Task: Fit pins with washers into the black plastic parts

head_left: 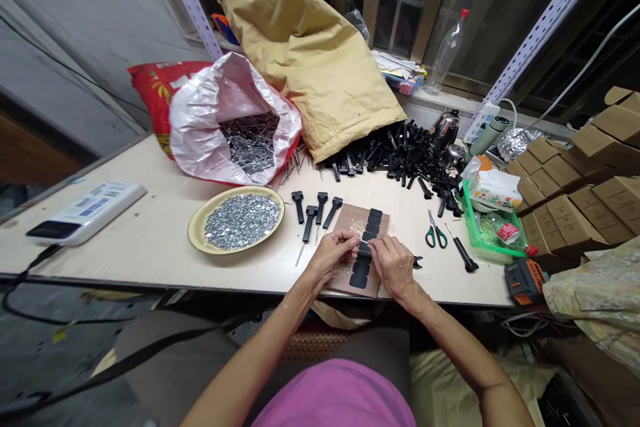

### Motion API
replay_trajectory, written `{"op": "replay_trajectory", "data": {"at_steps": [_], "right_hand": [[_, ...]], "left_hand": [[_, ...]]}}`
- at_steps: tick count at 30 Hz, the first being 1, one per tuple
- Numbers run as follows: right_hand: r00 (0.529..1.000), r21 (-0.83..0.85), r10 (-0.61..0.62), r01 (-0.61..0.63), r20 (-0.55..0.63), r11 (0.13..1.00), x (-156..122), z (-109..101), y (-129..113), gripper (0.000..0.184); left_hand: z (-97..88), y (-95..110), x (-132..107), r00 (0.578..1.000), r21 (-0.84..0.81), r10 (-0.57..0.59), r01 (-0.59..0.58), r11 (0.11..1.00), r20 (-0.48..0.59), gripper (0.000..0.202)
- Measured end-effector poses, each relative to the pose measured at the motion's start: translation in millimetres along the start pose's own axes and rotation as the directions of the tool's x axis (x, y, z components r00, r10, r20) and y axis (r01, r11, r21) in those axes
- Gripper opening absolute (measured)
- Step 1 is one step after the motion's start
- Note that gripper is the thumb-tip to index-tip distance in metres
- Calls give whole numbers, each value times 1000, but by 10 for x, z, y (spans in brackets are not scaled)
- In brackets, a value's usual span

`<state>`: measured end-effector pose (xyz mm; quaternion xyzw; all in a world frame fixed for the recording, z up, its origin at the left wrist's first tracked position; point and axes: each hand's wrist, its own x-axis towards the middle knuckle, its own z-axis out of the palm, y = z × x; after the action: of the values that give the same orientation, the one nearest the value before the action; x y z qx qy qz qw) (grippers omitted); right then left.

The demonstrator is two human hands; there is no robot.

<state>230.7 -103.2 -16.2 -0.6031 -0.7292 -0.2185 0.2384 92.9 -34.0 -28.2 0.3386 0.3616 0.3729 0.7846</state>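
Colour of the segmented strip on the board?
The strip is black; see the head view.

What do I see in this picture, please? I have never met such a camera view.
There is no robot: one camera, worn on a person's head, looks forward and down. The person works bare-handed: left hand and right hand meet above a brown board with a black strip, their fingers pinching a thin pale piece too small to identify. On the table are a bowl of small silvery pieces, black-handled rods, scissors and an open bag of metal rods.

Bright pink top point(335, 397), grey trousers point(175, 380)
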Motion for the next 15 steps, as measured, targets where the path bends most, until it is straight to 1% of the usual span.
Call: {"op": "replay_trajectory", "data": {"at_steps": [3, 8, 12, 15], "right_hand": [[1000, 9, 12, -12, 17, 1000, -20, 19, 9, 22], [997, 5, 3, -3, 76, 1000, -30, 20, 36, 24], [994, 23, -15, 12, 107, 1000, -39, 27, 56, 25], [994, 58, -9, 3, 107, 998, -55, 47, 61, 24]], "left_hand": [[1, -8, 4, 999, -52, -49, 49, 997, 12, 41], [-5, -21, 8, 997, -94, -72, 73, 993, 14, 40], [-35, -40, 18, 994, -58, -103, 105, 993, 33, 40], [-43, -47, 21, 997, -3, -72, 72, 997, 12, 38]]}}
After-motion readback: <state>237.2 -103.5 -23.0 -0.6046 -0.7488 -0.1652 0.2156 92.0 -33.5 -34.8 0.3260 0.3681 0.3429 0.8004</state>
